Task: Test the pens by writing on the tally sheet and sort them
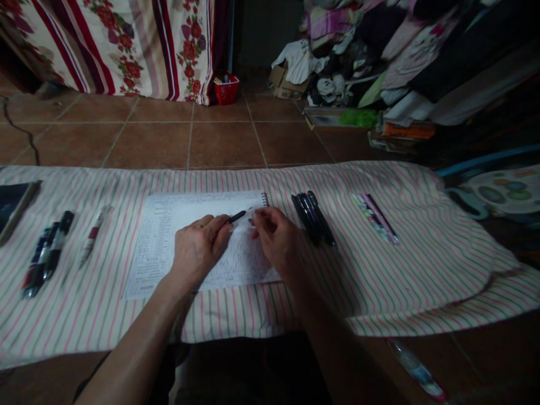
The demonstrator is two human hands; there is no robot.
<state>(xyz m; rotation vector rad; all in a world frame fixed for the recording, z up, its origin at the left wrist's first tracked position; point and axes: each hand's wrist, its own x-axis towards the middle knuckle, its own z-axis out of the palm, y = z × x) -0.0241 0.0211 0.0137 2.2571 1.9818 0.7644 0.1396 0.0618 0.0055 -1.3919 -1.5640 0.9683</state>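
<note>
Over the notebook (158, 267), the left hand (199, 242) holds a pen (237, 216) inside the edges

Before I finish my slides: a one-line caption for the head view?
Over spiral-bound paper on striped cloth, the left hand holds a dark pen, its tip near the right hand.

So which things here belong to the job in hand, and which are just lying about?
Seemingly part of the job:
dark pen in the left hand, with the right hand by its far end
spiral pad beneath both hands
probably the black pens beside it

Apparently just lying about, on the floor:
red basket
plastic bottle
cardboard box
</note>
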